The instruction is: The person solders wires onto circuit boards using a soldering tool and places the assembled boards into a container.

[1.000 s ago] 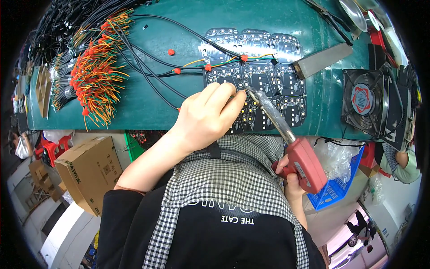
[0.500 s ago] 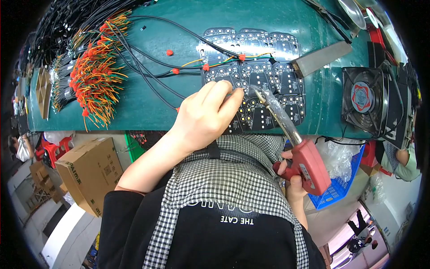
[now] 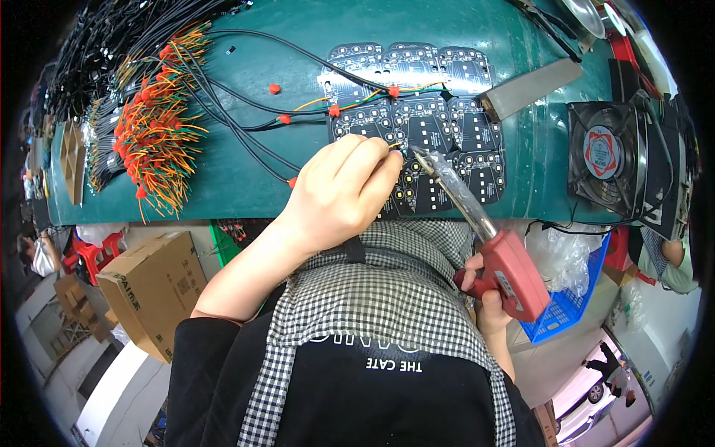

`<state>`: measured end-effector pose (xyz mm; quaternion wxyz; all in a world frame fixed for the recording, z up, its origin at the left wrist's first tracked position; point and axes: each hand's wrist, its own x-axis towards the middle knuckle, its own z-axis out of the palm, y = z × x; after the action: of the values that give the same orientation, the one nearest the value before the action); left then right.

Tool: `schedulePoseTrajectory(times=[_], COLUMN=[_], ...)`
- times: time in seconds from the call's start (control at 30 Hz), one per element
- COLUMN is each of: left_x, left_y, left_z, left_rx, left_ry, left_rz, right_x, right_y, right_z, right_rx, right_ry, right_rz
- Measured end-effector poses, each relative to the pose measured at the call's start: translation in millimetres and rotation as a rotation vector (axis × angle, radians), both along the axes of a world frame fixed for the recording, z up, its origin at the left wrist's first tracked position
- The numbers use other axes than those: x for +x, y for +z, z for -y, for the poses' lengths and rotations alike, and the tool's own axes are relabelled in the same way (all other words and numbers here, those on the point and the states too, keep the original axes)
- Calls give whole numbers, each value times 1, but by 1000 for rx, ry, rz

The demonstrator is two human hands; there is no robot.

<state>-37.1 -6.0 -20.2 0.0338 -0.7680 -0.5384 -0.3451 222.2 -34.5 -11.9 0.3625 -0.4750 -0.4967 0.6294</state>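
Observation:
My left hand pinches a thin cable end, with a bit of yellow-orange wire showing at its fingertips. Its fingers are over a panel of black circuit boards. Around the grip of a red soldering gun, the fingers of my right hand are closed. The gun's long barrel points up-left, and its tip is close to my left fingertips; contact cannot be made out. Black cables with red caps stretch across to the boards, and one red cap lies beside my left hand.
A heap of cables with orange and green wire ends covers the table's left. A grey metal bar rests against the boards, with a fan farther right. Below the table edge are a cardboard box and a blue basket.
The soldering gun's tip has shifted slightly left, nearer my left fingertips. A bit of wire now shows at those fingers. The whole view has shifted a little.

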Motion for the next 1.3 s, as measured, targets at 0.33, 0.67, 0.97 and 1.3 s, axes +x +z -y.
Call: schedulePoseTrajectory(times=[0.33,0.67,0.97,1.3], left_x=[-6,-5,-5,-5], left_y=[1,0,2,1], left_z=[-1,-1,0,-3], left_rx=[-20,5,-2,-1], left_ry=[-47,-54,-57,-64], left_rz=[6,-46,-59,-38], right_x=[4,24,9,15], right_y=[-4,-27,-7,-18], right_z=[-1,9,-1,4], right_rx=[17,184,11,76], right_ry=[58,91,-31,66], right_rz=[32,105,-42,-8])
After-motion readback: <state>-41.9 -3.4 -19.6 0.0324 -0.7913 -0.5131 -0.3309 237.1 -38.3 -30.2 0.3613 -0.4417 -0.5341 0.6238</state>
